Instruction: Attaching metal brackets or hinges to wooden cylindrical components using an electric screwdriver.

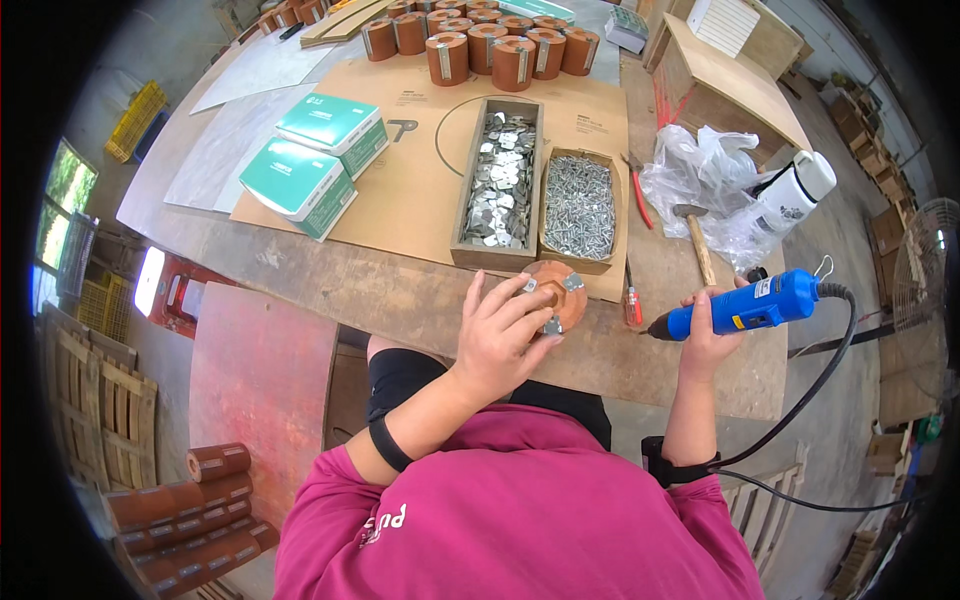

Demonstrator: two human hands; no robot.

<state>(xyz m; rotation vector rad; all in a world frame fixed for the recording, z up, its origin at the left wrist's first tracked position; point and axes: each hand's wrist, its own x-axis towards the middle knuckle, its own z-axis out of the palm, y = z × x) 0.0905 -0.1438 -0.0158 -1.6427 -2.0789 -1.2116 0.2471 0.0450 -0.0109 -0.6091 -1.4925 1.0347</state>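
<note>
My left hand point(500, 335) lies over a reddish-brown cylinder point(573, 306) at the table's near edge, its fingers spread and its fingertips on the top. The cylinder has a hollow in its middle, and small metal plates sit around its rim. My fingers hide part of its left side. To the right, my right hand point(708, 335) is wrapped round a blue electric screwdriver point(765, 304). The tool lies level, its dark tip pointing left toward the cylinder but apart from it. A wooden box point(462, 215) of metal plates and a carton point(592, 266) of screws stand just beyond the cylinder.
Finished-looking cylinders point(447, 60) stand in rows at the back. Green boxes point(295, 180) sit left. Pliers point(640, 195), a hammer point(700, 245), a screwdriver point(633, 305), a plastic bag point(700, 165) and a white bottle point(795, 190) lie right. The blue tool's cable point(825, 380) hangs by my right arm.
</note>
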